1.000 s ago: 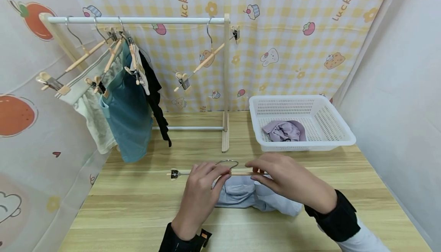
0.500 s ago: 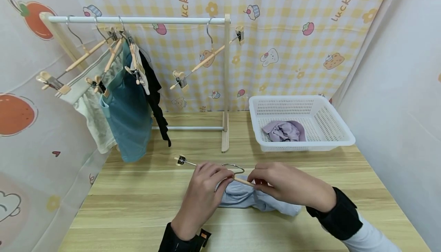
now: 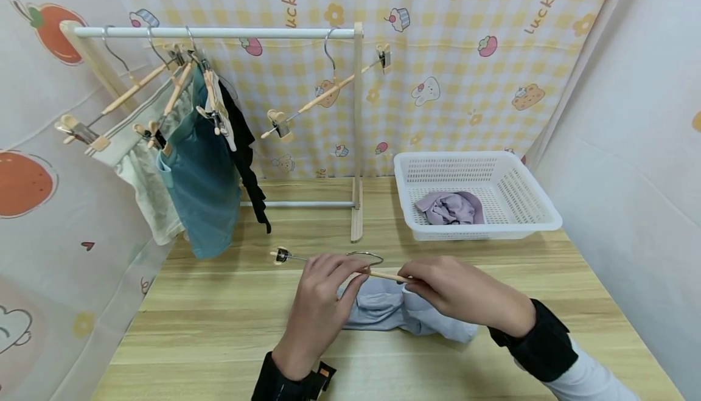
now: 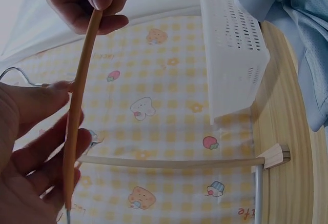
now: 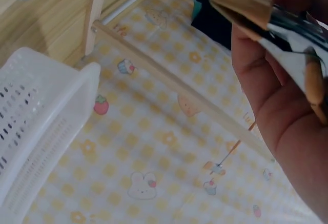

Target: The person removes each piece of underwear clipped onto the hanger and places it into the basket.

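Note:
Both hands hold a wooden clip hanger [image 3: 386,275] above a crumpled light blue garment [image 3: 378,313] on the table. My left hand [image 3: 323,303] grips it near the middle, thumb beside the metal hook [image 3: 369,256]. My right hand [image 3: 460,288] pinches the bar toward its right end. At the hanger's left end a black and wood clip [image 3: 282,255] sticks out past the left hand. The other clip [image 5: 251,11] shows close up by the right palm in the right wrist view; in the head view the right hand hides it. The left wrist view shows fingers along the wooden bar [image 4: 79,90].
A white rack [image 3: 219,33] stands behind, with pale green shorts [image 3: 148,176], a blue garment [image 3: 205,188] and a black garment [image 3: 243,145] hanging at left. A bare clip hanger [image 3: 328,92] hangs at its right end. A white basket [image 3: 533,206] holds a purple garment [image 3: 451,208].
The hanger's right end has dipped from level toward me, and the right hand has shifted slightly along with it. The bare hanger on the rack swings a little. Both hands keep hold.

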A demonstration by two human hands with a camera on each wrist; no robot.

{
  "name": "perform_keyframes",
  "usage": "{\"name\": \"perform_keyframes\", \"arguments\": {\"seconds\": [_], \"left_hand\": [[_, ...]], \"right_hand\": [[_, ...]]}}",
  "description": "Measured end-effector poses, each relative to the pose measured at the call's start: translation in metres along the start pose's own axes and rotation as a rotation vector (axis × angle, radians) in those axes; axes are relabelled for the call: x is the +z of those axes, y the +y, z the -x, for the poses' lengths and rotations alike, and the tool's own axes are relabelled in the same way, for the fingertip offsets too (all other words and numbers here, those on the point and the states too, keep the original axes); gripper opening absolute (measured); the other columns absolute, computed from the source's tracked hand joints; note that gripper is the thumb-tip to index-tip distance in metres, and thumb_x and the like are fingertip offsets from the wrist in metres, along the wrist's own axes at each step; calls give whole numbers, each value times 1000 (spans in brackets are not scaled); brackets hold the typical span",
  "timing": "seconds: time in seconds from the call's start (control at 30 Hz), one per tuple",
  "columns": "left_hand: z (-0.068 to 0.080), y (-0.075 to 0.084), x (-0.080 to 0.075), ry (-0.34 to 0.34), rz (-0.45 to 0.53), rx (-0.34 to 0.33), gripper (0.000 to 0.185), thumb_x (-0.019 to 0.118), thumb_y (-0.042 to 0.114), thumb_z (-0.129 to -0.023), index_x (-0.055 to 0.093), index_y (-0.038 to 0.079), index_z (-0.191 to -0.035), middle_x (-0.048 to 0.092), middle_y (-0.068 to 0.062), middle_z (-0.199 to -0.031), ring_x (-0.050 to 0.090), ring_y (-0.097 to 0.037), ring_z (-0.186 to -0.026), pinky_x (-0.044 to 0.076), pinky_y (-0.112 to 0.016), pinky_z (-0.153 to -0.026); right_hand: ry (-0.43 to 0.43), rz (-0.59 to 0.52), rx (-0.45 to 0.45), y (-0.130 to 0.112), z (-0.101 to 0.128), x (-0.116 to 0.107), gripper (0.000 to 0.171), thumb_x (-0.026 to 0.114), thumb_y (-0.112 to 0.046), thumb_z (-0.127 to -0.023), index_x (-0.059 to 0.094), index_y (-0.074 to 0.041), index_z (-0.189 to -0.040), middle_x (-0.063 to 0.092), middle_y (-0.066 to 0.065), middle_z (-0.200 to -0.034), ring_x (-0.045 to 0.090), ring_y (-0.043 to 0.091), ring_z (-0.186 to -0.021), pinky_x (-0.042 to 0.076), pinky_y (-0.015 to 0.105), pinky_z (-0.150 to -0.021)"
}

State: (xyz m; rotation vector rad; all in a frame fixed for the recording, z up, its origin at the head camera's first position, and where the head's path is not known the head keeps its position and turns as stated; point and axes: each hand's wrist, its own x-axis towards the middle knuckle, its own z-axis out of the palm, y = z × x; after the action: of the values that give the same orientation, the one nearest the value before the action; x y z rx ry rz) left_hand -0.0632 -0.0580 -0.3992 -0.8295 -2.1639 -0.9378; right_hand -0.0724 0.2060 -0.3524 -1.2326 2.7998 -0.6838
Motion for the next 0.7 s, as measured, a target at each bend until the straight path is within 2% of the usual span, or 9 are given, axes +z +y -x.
{"name": "perform_keyframes", "arguments": {"seconds": [0.13, 0.2, 0.27, 0.33, 0.43, 0.53, 0.7], "left_hand": [[-3, -1, -3, 76, 92, 84, 20, 84, 9, -94, 80, 9, -113, 77, -6, -118, 70, -24, -114, 50, -32, -109], [-4, -2, -4, 112, 121, 127, 14, 81, 13, -99, 80, 7, -111, 76, -8, -116, 71, -26, -112, 52, -32, -106], [-6, -2, -4, 128, 132, 149, 12, 77, 16, -102, 80, 6, -108, 76, -8, -111, 72, -25, -105, 56, -32, -98], [-6, -3, -2, 112, 127, 145, 12, 77, 17, -103, 80, 6, -106, 76, -6, -107, 72, -23, -101, 58, -32, -92], [-3, -6, 3, 40, 96, 103, 12, 82, 14, -98, 80, 7, -107, 76, -5, -106, 73, -20, -100, 61, -32, -88], [0, -8, 10, -70, 53, 25, 23, 86, 15, -94, 79, 8, -114, 77, -4, -111, 74, -18, -101, 62, -32, -86], [3, -10, 26, -299, 10, -123, 40, 80, 29, -101, 72, 11, -135, 74, -7, -128, 74, -21, -112, 64, -37, -87]], "right_hand": [[41, 3, 25, 5, 4, -4, 11, 69, -5, -104, 74, -15, -107, 66, -11, -88, 54, -5, -75, 51, 20, -66], [68, 6, 47, 8, 7, -7, 11, 70, -5, -104, 74, -14, -108, 63, -12, -85, 52, -4, -74, 50, 20, -65], [103, 13, 67, 11, 11, -11, 11, 71, -5, -103, 74, -14, -108, 60, -14, -83, 50, -5, -72, 48, 20, -63], [147, 26, 84, 14, 15, -15, 13, 72, -4, -102, 76, -12, -112, 62, -16, -83, 49, -6, -71, 48, 20, -62], [220, 31, 103, 17, 21, -18, 18, 75, -3, -100, 77, -11, -116, 60, -17, -80, 46, -7, -67, 46, 20, -58], [282, 38, 119, 21, 28, -21, 22, 76, -1, -98, 77, -10, -119, 56, -18, -77, 42, -8, -63, 43, 19, -53], [343, 58, 121, 26, 38, -24, 27, 78, 2, -95, 76, -11, -118, 52, -18, -76, 40, -9, -62, 41, 18, -50]]}}
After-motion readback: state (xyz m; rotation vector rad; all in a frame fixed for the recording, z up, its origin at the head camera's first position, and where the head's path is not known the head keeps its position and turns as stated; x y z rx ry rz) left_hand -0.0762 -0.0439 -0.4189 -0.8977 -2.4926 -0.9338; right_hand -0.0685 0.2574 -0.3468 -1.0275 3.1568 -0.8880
